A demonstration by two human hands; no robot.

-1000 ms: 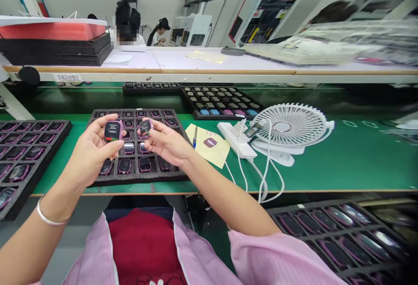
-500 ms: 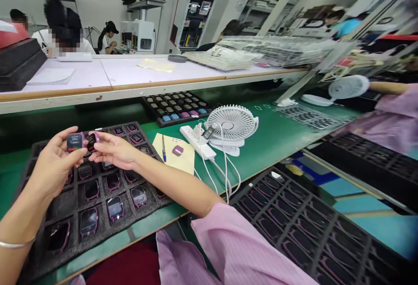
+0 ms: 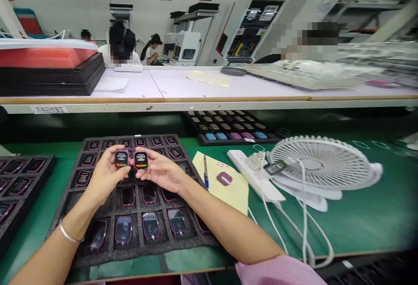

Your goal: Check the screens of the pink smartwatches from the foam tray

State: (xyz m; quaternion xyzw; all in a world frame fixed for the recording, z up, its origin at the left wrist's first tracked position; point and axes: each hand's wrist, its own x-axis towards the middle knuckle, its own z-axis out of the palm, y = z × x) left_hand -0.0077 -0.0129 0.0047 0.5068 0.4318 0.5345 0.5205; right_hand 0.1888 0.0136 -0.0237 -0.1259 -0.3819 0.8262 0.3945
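Note:
My left hand (image 3: 109, 172) grips a smartwatch (image 3: 121, 158) between thumb and fingers, its lit screen turned toward me with a red and green strip along the bottom. Close beside it, my right hand (image 3: 160, 169) holds a second smartwatch (image 3: 141, 160), lit in the same way. The small text on both is too fine to read. Both hands are raised over a dark foam tray (image 3: 137, 215) whose compartments carry several purple-framed watches, some with lit text and others dark. My hands hide part of the tray's middle.
A pen (image 3: 206, 171) and a purple piece (image 3: 224, 178) lie on yellow paper (image 3: 240, 191). Farther right are a white power strip (image 3: 253, 176), loose cables and a white fan (image 3: 313, 165). Another watch tray (image 3: 22, 180) stands left; a shelf edge (image 3: 183, 105) crosses behind.
The view has swung left, bringing the left tray into sight. The right-hand watch, earlier tilted sideways, now faces me beside the left one. Both hands keep their hold.

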